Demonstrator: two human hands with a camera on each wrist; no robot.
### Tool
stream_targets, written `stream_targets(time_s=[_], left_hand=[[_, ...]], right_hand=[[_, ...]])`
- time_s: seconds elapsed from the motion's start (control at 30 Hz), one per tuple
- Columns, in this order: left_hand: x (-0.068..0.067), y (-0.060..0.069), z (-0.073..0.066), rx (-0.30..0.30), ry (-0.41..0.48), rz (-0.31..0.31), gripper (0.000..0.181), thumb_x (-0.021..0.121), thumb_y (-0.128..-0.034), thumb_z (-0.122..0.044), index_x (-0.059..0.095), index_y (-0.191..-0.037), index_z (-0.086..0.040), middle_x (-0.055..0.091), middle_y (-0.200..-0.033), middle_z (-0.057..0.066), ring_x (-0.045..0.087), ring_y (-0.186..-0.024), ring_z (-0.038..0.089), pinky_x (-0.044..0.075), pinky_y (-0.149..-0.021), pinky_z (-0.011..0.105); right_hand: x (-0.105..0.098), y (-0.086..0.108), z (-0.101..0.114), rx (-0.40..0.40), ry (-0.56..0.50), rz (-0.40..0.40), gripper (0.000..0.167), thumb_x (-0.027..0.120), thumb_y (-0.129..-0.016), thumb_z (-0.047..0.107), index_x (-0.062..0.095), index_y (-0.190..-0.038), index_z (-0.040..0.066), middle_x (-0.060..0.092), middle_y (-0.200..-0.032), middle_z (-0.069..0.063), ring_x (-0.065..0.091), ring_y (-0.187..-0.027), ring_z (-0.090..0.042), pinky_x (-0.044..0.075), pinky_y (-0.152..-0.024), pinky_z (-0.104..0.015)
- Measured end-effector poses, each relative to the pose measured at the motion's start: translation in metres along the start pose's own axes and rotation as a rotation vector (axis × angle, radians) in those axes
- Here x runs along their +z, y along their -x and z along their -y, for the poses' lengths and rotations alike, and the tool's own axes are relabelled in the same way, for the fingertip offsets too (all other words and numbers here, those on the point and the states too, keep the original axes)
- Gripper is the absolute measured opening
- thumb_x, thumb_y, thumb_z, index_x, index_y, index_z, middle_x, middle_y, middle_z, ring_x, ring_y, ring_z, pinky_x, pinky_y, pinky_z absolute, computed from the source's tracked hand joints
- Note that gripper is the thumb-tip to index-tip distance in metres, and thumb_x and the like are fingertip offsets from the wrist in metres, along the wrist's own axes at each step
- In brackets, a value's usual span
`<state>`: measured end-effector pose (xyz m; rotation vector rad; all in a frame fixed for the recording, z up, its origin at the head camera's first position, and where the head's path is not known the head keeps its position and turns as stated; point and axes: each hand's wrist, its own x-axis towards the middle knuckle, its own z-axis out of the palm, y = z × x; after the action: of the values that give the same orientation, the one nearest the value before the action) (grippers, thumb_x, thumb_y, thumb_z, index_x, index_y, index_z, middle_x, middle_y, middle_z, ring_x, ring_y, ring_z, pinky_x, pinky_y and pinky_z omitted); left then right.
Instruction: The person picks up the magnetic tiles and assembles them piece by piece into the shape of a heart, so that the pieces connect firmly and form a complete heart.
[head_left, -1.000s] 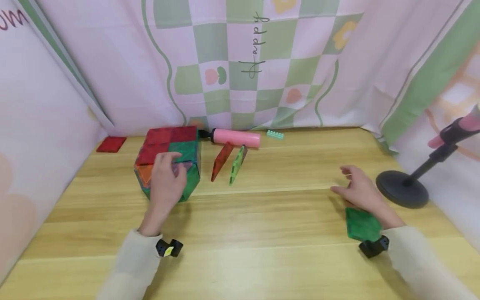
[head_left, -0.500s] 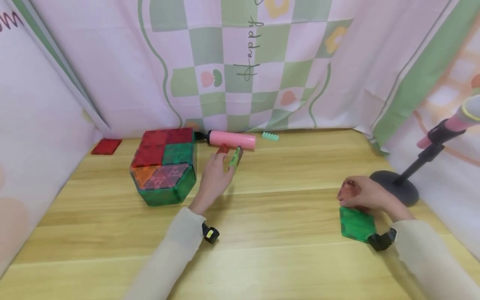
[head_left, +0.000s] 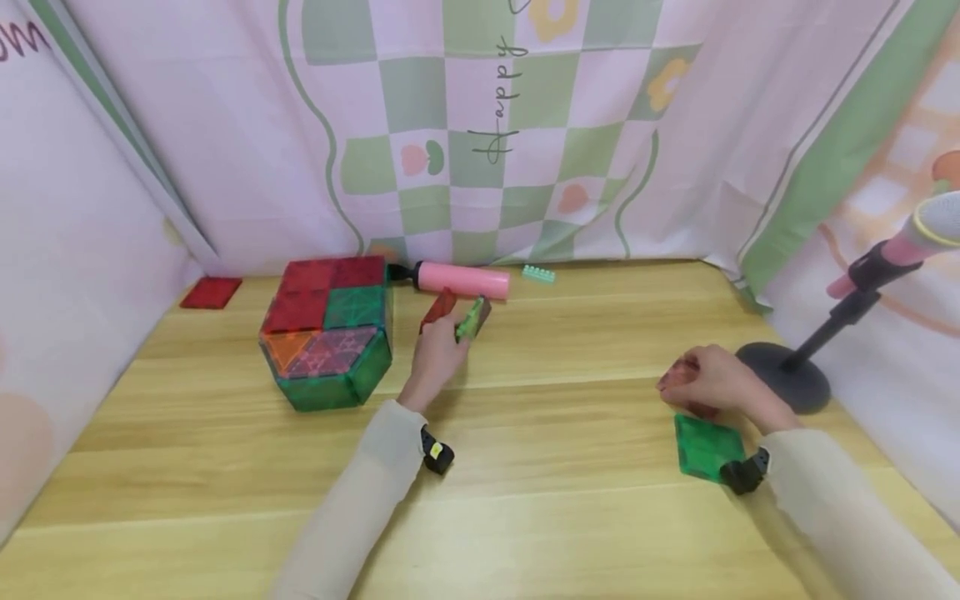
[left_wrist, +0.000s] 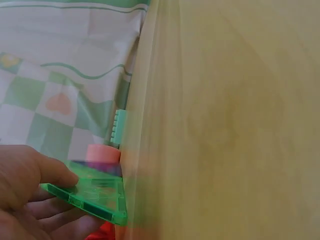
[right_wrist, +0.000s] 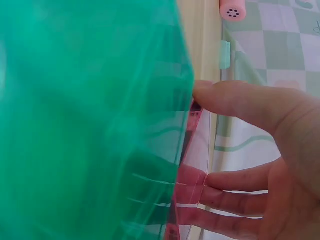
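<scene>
My left hand pinches a light-green magnetic tile beside a red tile. In the left wrist view, the thumb lies on one face of that green tile, with fingers behind it. On the right, my other hand holds a translucent pinkish-red tile between thumb and fingers. Just in front of that hand is a darker green tile; it fills much of the right wrist view and partly covers the pink tile.
A box-like build of magnetic tiles stands at the left, near a flat red tile. Along the back lie a pink cylinder and a mint studded brick. A microphone stand rises at the right.
My left hand has moved from the tile build rightward to the standing tiles and taken hold of the light-green one. The right hand now holds the pinkish-red tile.
</scene>
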<state>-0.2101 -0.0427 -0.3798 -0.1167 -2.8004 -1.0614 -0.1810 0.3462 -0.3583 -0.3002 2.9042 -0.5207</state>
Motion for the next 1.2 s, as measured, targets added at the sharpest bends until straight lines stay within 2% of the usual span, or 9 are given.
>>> stream_targets(time_s=[0.07, 0.2, 0.37, 0.47, 0.67, 0.8, 0.93, 1.2], left_hand=[[-0.002, 0.001, 0.001, 0.018, -0.008, 0.024, 0.026, 0.060, -0.0883, -0.004, 0.066, -0.114, -0.003, 0.069, -0.093, 0.012, 0.056, -0.072, 0.018, 0.049, -0.064, 0.032], [-0.008, 0.005, 0.005, 0.058, 0.012, 0.081, 0.029, 0.058, -0.0885, -0.002, 0.065, -0.117, -0.003, 0.069, -0.093, 0.013, 0.052, -0.064, 0.017, 0.042, -0.057, 0.027], [-0.010, 0.007, 0.008, 0.121, 0.048, 0.113, 0.028, 0.059, -0.0894, 0.000, 0.065, -0.117, -0.003, 0.070, -0.100, 0.014, 0.052, -0.065, 0.015, 0.042, -0.059, 0.025], [-0.009, 0.008, 0.010, 0.153, 0.062, 0.131, 0.027, 0.059, -0.0896, 0.000, 0.065, -0.116, -0.002, 0.070, -0.103, 0.014, 0.055, -0.070, 0.016, 0.046, -0.065, 0.027], [-0.008, 0.010, 0.013, 0.228, 0.092, 0.142, 0.023, 0.061, -0.0887, 0.001, 0.066, -0.111, -0.001, 0.070, -0.107, 0.014, 0.065, -0.090, 0.022, 0.053, -0.082, 0.036], [-0.007, 0.009, 0.014, 0.259, 0.096, 0.144, 0.022, 0.061, -0.0887, 0.001, 0.066, -0.110, -0.001, 0.070, -0.106, 0.014, 0.065, -0.097, 0.025, 0.052, -0.087, 0.038], [-0.004, 0.007, 0.014, 0.255, 0.098, 0.154, 0.022, 0.060, -0.0898, 0.001, 0.065, -0.111, -0.001, 0.069, -0.108, 0.015, 0.065, -0.099, 0.026, 0.052, -0.088, 0.039], [-0.003, 0.006, 0.015, 0.228, 0.129, 0.156, 0.026, 0.060, -0.0897, 0.000, 0.064, -0.116, -0.002, 0.068, -0.112, 0.015, 0.065, -0.099, 0.026, 0.052, -0.088, 0.039]], right_hand=[[0.001, -0.002, 0.005, 0.001, 0.002, -0.004, 0.073, 0.078, -0.074, 0.039, 0.054, -0.112, -0.018, 0.063, -0.096, -0.028, 0.061, -0.086, -0.035, 0.050, -0.075, -0.048], [0.001, -0.006, 0.023, -0.051, 0.010, -0.048, 0.070, 0.079, -0.072, 0.039, 0.057, -0.112, -0.014, 0.063, -0.100, -0.029, 0.061, -0.088, -0.036, 0.049, -0.076, -0.048], [0.001, -0.010, 0.052, -0.142, -0.020, -0.129, 0.064, 0.077, -0.074, 0.032, 0.057, -0.118, -0.011, 0.060, -0.113, -0.031, 0.059, -0.096, -0.039, 0.048, -0.082, -0.052], [0.005, -0.014, 0.068, -0.208, -0.086, -0.136, 0.064, 0.077, -0.074, 0.028, 0.055, -0.122, -0.009, 0.058, -0.117, -0.029, 0.058, -0.099, -0.038, 0.048, -0.083, -0.051], [0.026, -0.028, 0.097, -0.318, -0.340, -0.040, 0.071, 0.080, -0.074, 0.021, 0.048, -0.133, -0.002, 0.054, -0.127, -0.021, 0.053, -0.113, -0.036, 0.053, -0.085, -0.044], [0.038, -0.042, 0.114, -0.383, -0.487, 0.038, 0.077, 0.079, -0.074, 0.013, 0.042, -0.139, -0.002, 0.048, -0.133, -0.019, 0.047, -0.121, -0.037, 0.050, -0.092, -0.047], [0.046, -0.053, 0.124, -0.438, -0.534, 0.081, 0.079, 0.077, -0.073, 0.008, 0.038, -0.141, -0.001, 0.045, -0.137, -0.020, 0.044, -0.125, -0.039, 0.044, -0.098, -0.054], [0.051, -0.059, 0.130, -0.467, -0.544, 0.142, 0.081, 0.075, -0.076, 0.008, 0.031, -0.144, 0.001, 0.038, -0.143, -0.021, 0.037, -0.132, -0.042, 0.036, -0.103, -0.060]])
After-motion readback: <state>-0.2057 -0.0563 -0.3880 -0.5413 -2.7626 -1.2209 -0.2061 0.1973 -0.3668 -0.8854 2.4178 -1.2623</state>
